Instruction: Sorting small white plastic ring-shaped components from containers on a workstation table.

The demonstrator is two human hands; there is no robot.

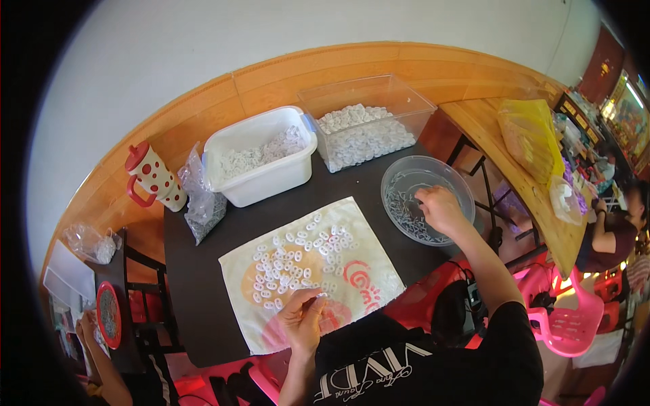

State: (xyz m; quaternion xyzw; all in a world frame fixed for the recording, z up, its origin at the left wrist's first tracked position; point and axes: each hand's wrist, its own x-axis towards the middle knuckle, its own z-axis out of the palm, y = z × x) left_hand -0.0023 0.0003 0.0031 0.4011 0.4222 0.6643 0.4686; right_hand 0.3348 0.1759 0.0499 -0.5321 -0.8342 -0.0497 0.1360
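My left hand (302, 319) is above the near edge of a printed cream cloth (369, 233), thumb and fingertips pinching a small white plastic piece. Spread over the cloth lie many small white oval pieces (277, 269) with holes in them. My right hand (441, 208) reaches into a round clear plastic bowl (462, 181) at the right of the table. Its fingertips are drawn together over small silvery, screw-like metal parts (409, 215) on the bowl's bottom. What those fingertips hold, if anything, is too small to make out.
On the dark table (196, 298) stand a white tub (277, 181) of small pale parts, a clear box (371, 145) of white pieces, a bag of metal parts (202, 213) and a dotted tumbler (154, 177). Other people work at tables left and right. A pink chair (565, 325) stands right.
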